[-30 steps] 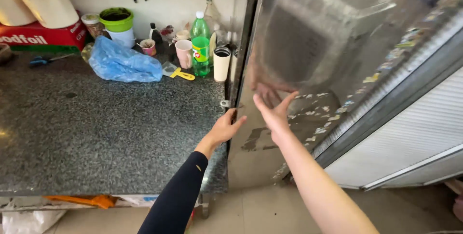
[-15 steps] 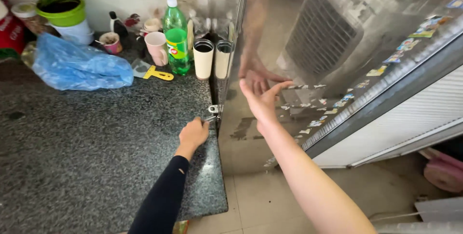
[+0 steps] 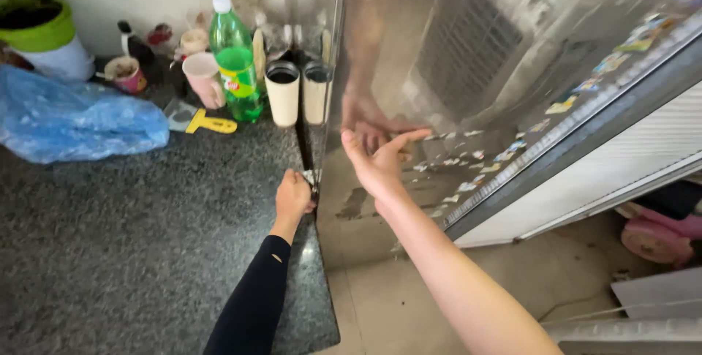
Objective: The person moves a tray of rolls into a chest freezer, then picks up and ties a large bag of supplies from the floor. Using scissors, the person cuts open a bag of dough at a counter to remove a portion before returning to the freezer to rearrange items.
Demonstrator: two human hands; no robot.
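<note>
My left hand (image 3: 293, 195) rests at the right edge of the dark granite counter (image 3: 131, 238), its fingers curled around a small white thing in the gap beside the shiny steel fridge side (image 3: 453, 70). What it grips is mostly hidden. My right hand (image 3: 378, 157) is spread flat with fingers apart, touching the steel surface just right of the gap, and its reflection shows above it. A cream tumbler (image 3: 282, 92) stands on the counter next to the gap, above my left hand.
A green plastic bottle (image 3: 235, 59), a pink cup (image 3: 202, 79), a yellow-handled scraper (image 3: 199, 119), a blue plastic bag (image 3: 77, 122) and a white bucket with a green rim (image 3: 42, 40) crowd the counter's back. Beige floor tiles (image 3: 556, 274) lie on the right.
My view has swung left and closer to the gap. My left hand has slid to the counter's edge and curled shut; my right hand stays pressed on the steel.
</note>
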